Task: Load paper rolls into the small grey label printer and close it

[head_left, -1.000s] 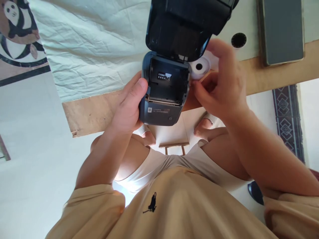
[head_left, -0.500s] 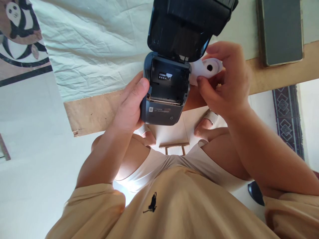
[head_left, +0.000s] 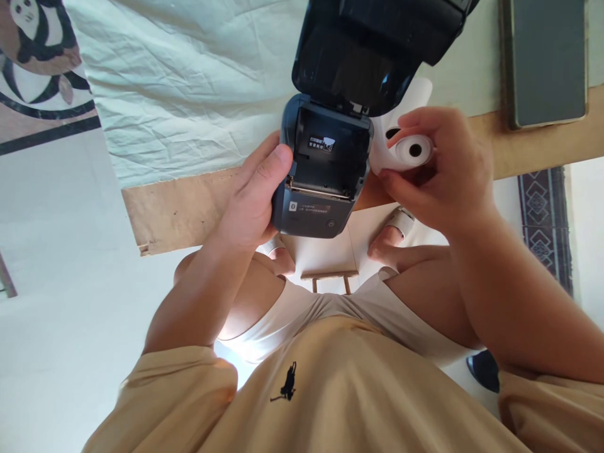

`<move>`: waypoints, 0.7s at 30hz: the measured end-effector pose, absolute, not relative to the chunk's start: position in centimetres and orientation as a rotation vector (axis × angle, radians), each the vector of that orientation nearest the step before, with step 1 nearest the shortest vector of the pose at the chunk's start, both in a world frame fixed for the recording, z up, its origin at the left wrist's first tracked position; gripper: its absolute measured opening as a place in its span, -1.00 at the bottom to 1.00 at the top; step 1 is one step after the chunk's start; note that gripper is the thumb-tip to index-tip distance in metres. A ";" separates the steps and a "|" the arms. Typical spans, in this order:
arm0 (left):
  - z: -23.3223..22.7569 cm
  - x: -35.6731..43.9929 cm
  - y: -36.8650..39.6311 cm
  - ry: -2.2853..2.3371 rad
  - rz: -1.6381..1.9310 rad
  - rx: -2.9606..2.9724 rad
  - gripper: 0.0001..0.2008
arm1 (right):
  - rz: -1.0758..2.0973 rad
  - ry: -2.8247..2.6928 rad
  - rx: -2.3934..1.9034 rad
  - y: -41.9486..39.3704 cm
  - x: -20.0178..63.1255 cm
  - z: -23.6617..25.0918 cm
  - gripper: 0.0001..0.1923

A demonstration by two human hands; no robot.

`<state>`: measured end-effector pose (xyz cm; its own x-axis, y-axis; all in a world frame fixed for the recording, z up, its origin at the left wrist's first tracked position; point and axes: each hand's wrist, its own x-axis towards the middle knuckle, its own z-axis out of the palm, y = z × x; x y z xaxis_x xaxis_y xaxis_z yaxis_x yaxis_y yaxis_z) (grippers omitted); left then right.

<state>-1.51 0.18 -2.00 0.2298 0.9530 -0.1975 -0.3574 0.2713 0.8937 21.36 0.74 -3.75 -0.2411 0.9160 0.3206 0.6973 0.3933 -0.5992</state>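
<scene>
My left hand (head_left: 264,189) is wrapped round the left side of a dark portable label printer (head_left: 306,217), thumb on its rim. The printer's black lid (head_left: 352,60) stands swung up, baring a hollow bay with a small printed sticker (head_left: 322,144) inside. Close by the printer's right side, my right hand (head_left: 436,163) grips a small white paper roll (head_left: 406,153) with a dark core hole facing me. Behind that roll, a second white roll (head_left: 418,94) shows in part, partly covered by the lid and my fingers.
A pale green cloth (head_left: 189,94) covers much of the table, whose bare wooden edge (head_left: 174,217) runs along the front. A dark flat device like a phone (head_left: 547,63) lies at the upper right. Below stands a small wooden stool (head_left: 329,275) between my feet.
The printer has shifted slightly right in my left hand. My right hand has moved right and down with the paper roll, and the second roll behind has come into view.
</scene>
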 end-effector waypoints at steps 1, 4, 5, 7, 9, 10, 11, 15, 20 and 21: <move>-2.0 -1.5 0.2 0.899 1.068 0.837 -0.55 | 0.424 -2.042 -1.405 0.7 21.3 -3.7 -0.46; -2.0 -1.5 0.1 0.931 1.010 0.833 -0.47 | 0.332 -2.084 -1.433 0.8 21.0 -3.4 -0.63; -1.9 -1.5 0.1 0.940 0.994 0.835 -0.45 | 0.307 -2.094 -1.430 0.8 20.9 -3.3 -0.67; -1.8 -1.5 0.1 0.948 0.985 0.846 -0.45 | 0.276 -2.099 -1.418 1.0 20.7 -3.1 -0.70; -1.8 -1.5 0.0 0.946 1.019 0.853 -0.46 | 0.258 -2.096 -1.401 1.1 20.7 -3.2 -0.72; -1.8 -1.5 0.0 0.944 1.031 0.850 -0.47 | 0.241 -2.095 -1.381 1.2 20.7 -3.2 -0.73; -1.8 -1.5 0.0 0.944 1.029 0.841 -0.47 | 0.215 -2.095 -1.355 1.2 20.8 -3.3 -0.74; -1.9 -1.5 0.0 0.929 1.018 0.811 -0.49 | 0.129 -2.100 -1.294 1.2 21.3 -3.6 -0.65; -1.8 -1.5 0.0 0.942 1.041 0.819 -0.51 | 0.226 -2.114 -1.369 0.7 21.3 -3.3 -0.57; -1.8 -1.5 0.0 0.946 1.044 0.822 -0.49 | 0.247 -2.127 -1.353 0.7 21.2 -3.3 -0.59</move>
<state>-1.48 0.04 -1.81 0.2089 0.9488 -0.2368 -0.3294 0.2963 0.8965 21.18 0.69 -3.25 -0.3010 0.8724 0.3851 0.7610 0.4631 -0.4543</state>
